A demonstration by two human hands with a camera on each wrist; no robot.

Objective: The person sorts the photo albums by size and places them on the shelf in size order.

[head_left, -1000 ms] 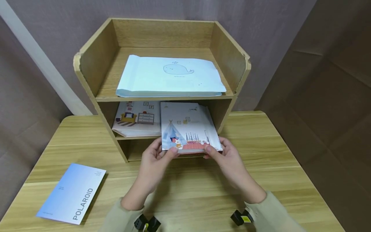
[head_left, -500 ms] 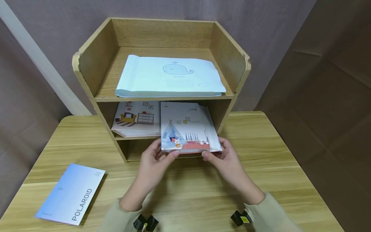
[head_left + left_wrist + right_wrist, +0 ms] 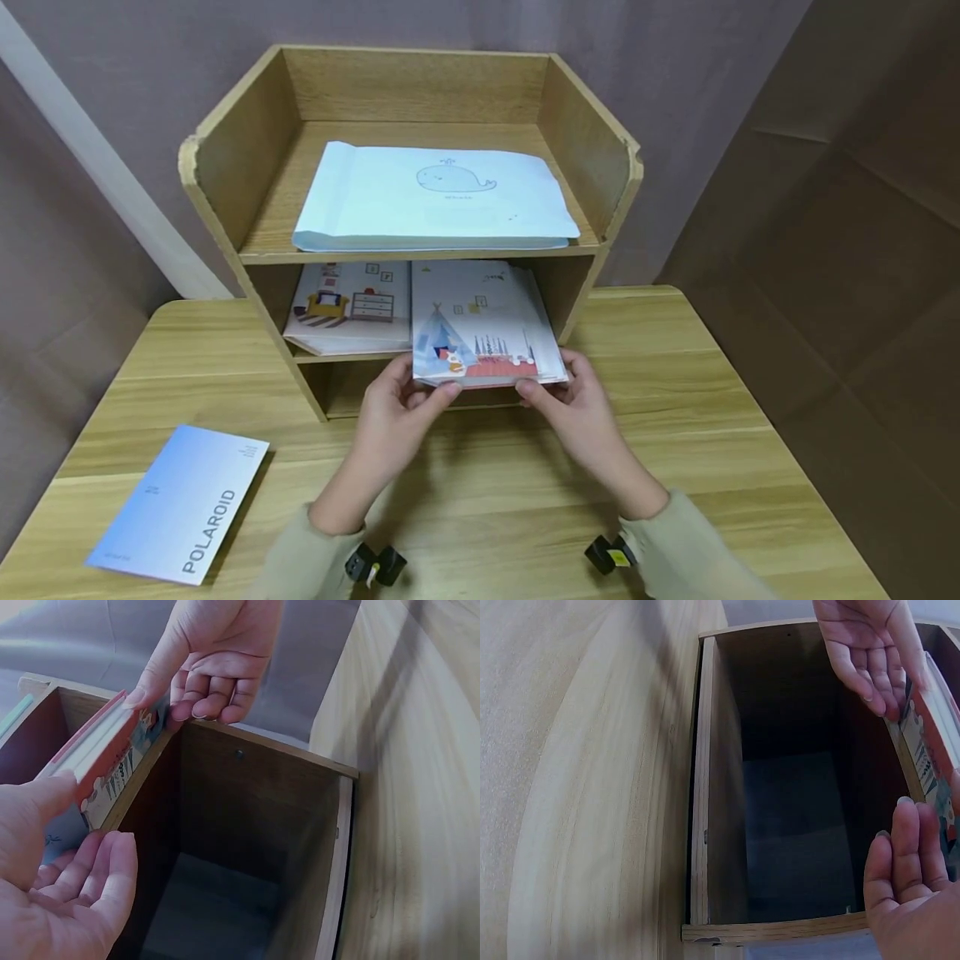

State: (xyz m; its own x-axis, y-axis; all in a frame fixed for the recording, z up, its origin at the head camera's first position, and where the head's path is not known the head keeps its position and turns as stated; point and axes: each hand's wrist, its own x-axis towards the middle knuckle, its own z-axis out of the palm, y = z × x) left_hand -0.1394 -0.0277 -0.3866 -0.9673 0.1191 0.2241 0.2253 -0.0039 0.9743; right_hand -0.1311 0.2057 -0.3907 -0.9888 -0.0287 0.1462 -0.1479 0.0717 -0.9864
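In the head view, a book [image 3: 491, 325] with a teepee picture on its cover lies on the right of the wooden shelf's [image 3: 422, 257] middle level. Its near end juts out past the board's edge. My left hand [image 3: 393, 417] holds the near left corner, thumb on the front edge and fingers below. At the near right corner my right hand [image 3: 588, 412] grips it the same way. Both wrist views show the book's [image 3: 112, 769] page edge under the thumbs. Beside it on the same level lies another book [image 3: 352, 325] with a furniture picture.
A pale blue book [image 3: 427, 212] with a whale drawing lies on the top level. On the table [image 3: 480, 517], front left, is a blue booklet [image 3: 180, 504] marked POLAROID. The lower compartment [image 3: 795, 817] opens beneath the hands.
The teepee book has slid slightly inward on the shelf. Both thumbs have shifted from its cover to its front edge. The whole head view has drifted a little.
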